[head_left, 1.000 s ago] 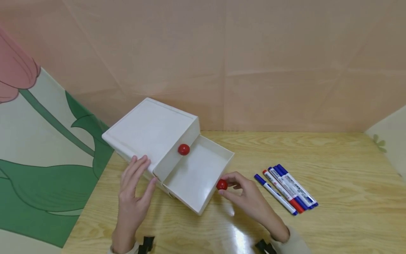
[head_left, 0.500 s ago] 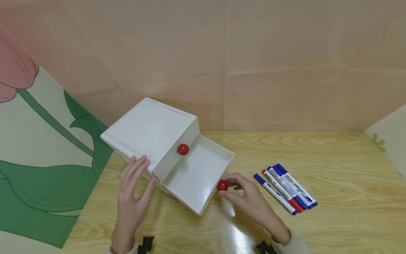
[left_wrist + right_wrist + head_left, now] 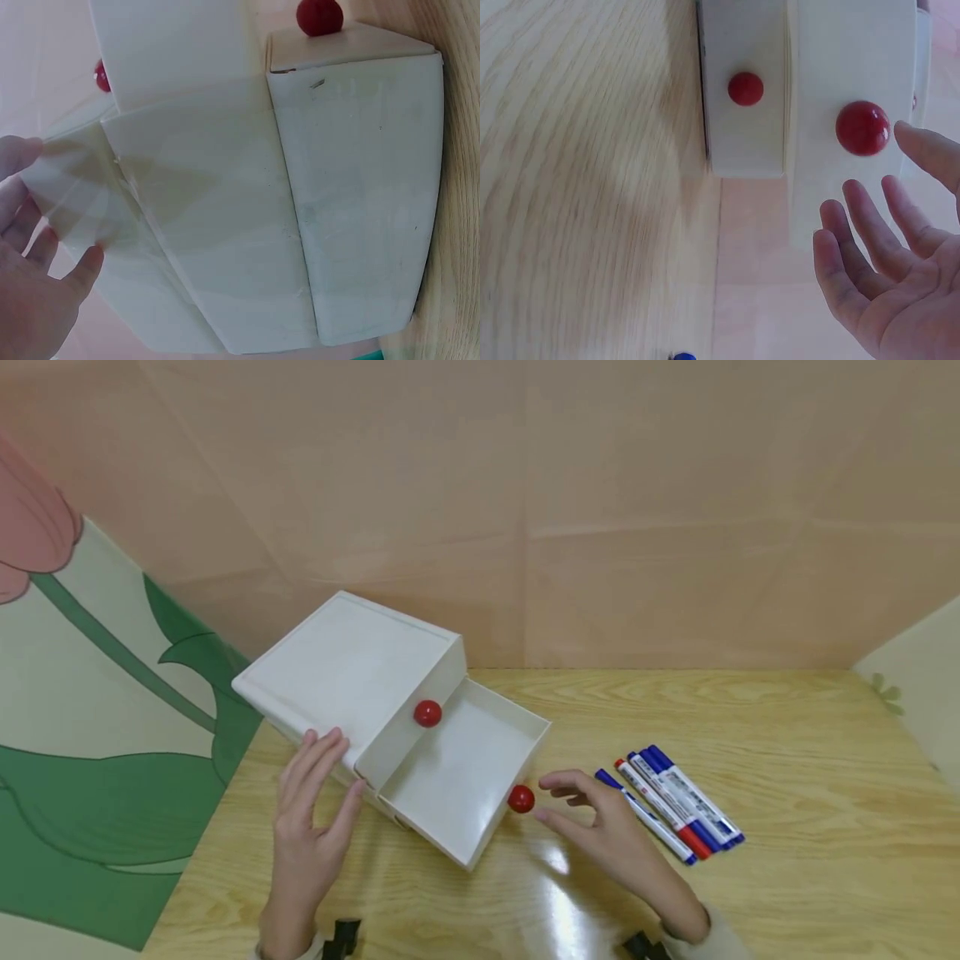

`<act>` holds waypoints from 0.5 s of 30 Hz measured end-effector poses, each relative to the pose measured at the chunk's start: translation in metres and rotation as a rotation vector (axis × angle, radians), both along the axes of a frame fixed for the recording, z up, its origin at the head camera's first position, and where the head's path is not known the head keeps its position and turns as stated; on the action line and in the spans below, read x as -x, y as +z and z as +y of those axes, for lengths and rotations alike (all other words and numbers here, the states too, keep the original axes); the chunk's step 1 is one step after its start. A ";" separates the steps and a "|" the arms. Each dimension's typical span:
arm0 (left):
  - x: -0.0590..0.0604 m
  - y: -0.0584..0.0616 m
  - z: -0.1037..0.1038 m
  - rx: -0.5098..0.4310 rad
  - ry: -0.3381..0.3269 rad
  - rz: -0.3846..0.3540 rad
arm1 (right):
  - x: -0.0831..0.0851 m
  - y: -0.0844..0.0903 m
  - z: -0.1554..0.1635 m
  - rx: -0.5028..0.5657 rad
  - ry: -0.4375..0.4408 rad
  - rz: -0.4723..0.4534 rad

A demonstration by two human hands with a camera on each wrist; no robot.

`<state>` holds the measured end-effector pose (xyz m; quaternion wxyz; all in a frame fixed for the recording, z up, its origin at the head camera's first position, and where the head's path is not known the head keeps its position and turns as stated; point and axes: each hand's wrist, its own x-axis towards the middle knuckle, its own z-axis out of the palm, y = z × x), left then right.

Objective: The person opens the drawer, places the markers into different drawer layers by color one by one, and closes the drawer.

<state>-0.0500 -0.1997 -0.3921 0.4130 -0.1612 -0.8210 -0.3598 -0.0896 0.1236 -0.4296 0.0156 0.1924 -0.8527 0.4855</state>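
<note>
A small white drawer cabinet (image 3: 348, 672) stands on the table with its middle drawer (image 3: 450, 768) pulled out. The inside of that drawer shows as a bare white floor. Its round red knob (image 3: 521, 799) is on the front panel. My right hand (image 3: 607, 831) is just off this knob, thumb and fingers spread around a gap, holding nothing. My left hand (image 3: 311, 827) has its fingertips at the cabinet's near top edge, fingers fairly straight. In the right wrist view the lower drawer's red knob (image 3: 745, 88) shows; the upper drawer has its own red knob (image 3: 427, 713).
Several markers (image 3: 678, 806) with blue or red caps lie side by side on the wooden table (image 3: 825, 760), right of my right hand. A pinkish sheet (image 3: 600, 527) hangs behind. Flower-patterned covering (image 3: 90, 810) borders the table at left.
My right hand has let go of the middle drawer's knob and drawn back a little to the right. The drawer stays out. My left hand keeps its place at the cabinet.
</note>
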 end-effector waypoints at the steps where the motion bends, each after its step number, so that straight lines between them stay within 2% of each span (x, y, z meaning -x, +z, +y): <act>1: 0.000 0.000 0.000 -0.001 0.000 0.002 | 0.000 0.000 0.002 -0.005 -0.004 0.011; 7: -0.001 0.000 0.000 -0.006 0.002 -0.005 | -0.006 0.000 0.020 -0.051 -0.045 0.066; 15: -0.001 0.000 0.000 -0.011 0.007 -0.007 | -0.010 -0.002 0.042 -0.109 -0.095 0.079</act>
